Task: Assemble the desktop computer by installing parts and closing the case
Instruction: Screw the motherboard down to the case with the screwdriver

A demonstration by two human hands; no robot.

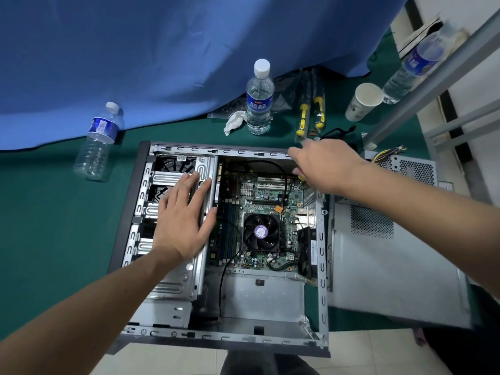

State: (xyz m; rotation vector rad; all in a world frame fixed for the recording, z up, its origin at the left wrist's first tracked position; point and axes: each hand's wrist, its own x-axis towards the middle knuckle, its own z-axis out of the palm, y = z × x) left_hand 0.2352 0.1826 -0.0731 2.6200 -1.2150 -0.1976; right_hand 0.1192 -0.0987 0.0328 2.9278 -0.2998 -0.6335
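Note:
The open desktop case lies on its side on the green table. Inside it are the motherboard and the CPU fan. My left hand rests flat, fingers spread, on the silver drive cage at the case's left. My right hand is over the case's far right corner, fingers curled down. A bit of a yellow handle shows under its palm; the rest is hidden. The grey side panel lies right of the case.
A power supply with loose wires sits at the far right. Behind the case are two water bottles, a tissue, two packaged yellow screwdrivers and a paper cup. The case's near edge overhangs the table.

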